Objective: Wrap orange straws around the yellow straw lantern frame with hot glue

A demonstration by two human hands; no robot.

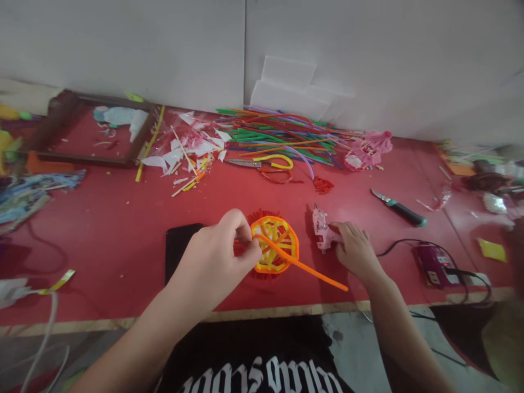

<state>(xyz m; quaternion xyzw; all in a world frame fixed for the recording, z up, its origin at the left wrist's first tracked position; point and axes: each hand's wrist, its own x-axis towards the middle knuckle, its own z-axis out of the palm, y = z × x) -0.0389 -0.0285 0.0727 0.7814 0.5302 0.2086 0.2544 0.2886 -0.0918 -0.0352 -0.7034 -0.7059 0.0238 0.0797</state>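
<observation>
My left hand [223, 254] pinches the end of an orange pipe cleaner [317, 274] between thumb and fingertips. The strip slants down to the right, its far end free. Beneath it on the table lies a round piece [297, 245] with an orange rim, yellow strips across it and red fringe around the outside. Part of that piece is hidden by my left fingers. My right hand [355, 248] is closed around the handle of a small pink hot glue gun [320, 226], whose nozzle points away from me. A dark flat rectangle [178, 248] lies partly under my left wrist.
Scissors [278, 162] lie before a heap of coloured pipe cleaners [282, 136]. A green-and-black knife [405, 212] rests at right, blade exposed. Nearby stands a purple power box [436, 265] with cables. White scraps [196, 146] and a dark frame [88, 160] occupy the left back.
</observation>
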